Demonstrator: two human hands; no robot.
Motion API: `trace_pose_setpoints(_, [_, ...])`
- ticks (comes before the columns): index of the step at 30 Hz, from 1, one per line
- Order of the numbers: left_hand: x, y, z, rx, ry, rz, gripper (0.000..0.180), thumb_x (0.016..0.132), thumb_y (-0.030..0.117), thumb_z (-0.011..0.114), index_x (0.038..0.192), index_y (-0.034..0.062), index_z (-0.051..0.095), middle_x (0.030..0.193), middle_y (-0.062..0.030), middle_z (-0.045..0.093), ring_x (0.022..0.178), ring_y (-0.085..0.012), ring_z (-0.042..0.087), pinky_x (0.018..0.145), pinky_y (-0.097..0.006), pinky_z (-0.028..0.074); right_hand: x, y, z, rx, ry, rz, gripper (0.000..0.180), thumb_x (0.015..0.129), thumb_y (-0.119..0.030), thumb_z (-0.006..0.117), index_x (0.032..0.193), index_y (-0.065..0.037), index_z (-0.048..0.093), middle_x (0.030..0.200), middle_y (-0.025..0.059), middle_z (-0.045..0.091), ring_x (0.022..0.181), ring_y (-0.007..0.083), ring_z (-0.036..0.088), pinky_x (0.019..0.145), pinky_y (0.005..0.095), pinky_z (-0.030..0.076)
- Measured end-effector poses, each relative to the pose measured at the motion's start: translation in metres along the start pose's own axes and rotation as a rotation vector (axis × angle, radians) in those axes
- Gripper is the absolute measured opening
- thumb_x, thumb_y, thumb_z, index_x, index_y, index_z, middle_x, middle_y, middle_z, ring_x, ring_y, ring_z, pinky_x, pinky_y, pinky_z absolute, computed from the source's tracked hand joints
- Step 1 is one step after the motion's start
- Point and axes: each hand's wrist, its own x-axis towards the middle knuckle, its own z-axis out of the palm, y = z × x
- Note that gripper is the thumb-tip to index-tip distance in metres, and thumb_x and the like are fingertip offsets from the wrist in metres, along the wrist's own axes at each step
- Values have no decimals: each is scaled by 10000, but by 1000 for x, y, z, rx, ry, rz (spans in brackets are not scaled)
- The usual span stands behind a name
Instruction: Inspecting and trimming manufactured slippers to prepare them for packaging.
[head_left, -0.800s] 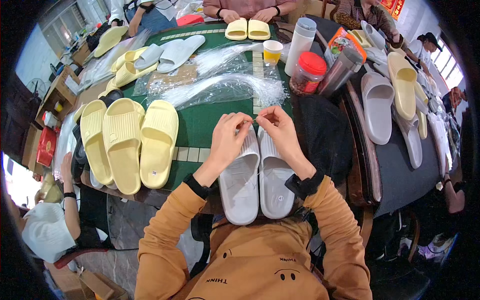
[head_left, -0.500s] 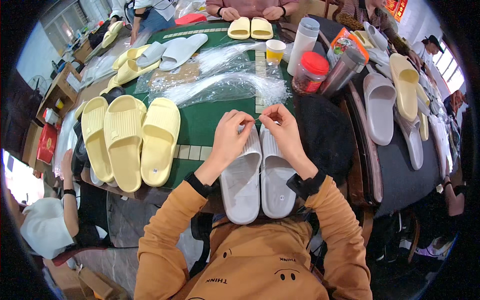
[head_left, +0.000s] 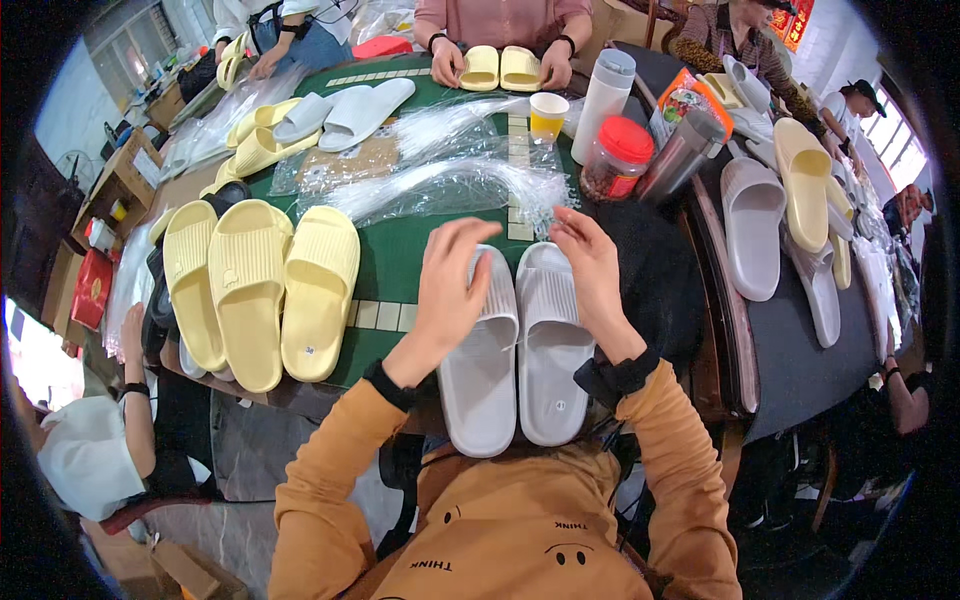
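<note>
A pair of grey slides lies at the table's near edge, toes pointing away from me: the left slide (head_left: pixel 478 390) and the right slide (head_left: pixel 554 385) side by side. My left hand (head_left: pixel 452 285) hovers over the left slide's strap, fingers curved, thumb apart, nothing visible in it. Over the outer side of the right slide's strap, my right hand (head_left: pixel 597 280) is raised, fingers parted and seemingly holding nothing. A thin clear strand (head_left: pixel 497 347) shows by the left slide's strap.
Several yellow slides (head_left: pixel 249 310) stand at the left. Ahead lie bundles of clear plastic strands (head_left: pixel 450 185), with a paper cup (head_left: pixel 548 118), white bottle (head_left: pixel 604 105), red-lidded jar (head_left: pixel 617 160) and grey flask (head_left: pixel 682 155) beyond. A person's hands (head_left: pixel 555 66) hold yellow slides across the table.
My hands were pinching a thin strand together above the grey slides; they have now parted and their fingers have opened. The person across has taken hold of the yellow slides.
</note>
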Motion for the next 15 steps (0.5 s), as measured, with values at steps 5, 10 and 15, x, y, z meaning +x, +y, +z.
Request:
trace_pose_setpoints(5, [-34,39,-23,1,-345,37,254,826,-2,633,1072,56,659,1092,-108,581,1041,-306,545,910,-397,440,3,-9,-24,15,2,1,228,972,-76,563,1163,13,649,1005,45,660,896,116,608,869,237,491])
trace_pose_setpoints(10, [-59,59,-32,138,-373,112,355,777,47,691,1129,76,648,1192,-117,555,1106,-328,532,956,-445,419,3,-39,-37,241,59,-51,138,1015,-131,511,1062,-28,591,1101,67,614,1032,137,581,938,382,544])
trace_pose_setpoints(15, [-73,56,-26,211,-478,167,506,740,153,743,1224,98,605,1386,-147,463,1298,-371,413,1062,-514,344,-5,-79,-60,400,45,-188,115,1031,-152,478,1065,-65,545,1061,70,615,1034,169,596,997,479,516])
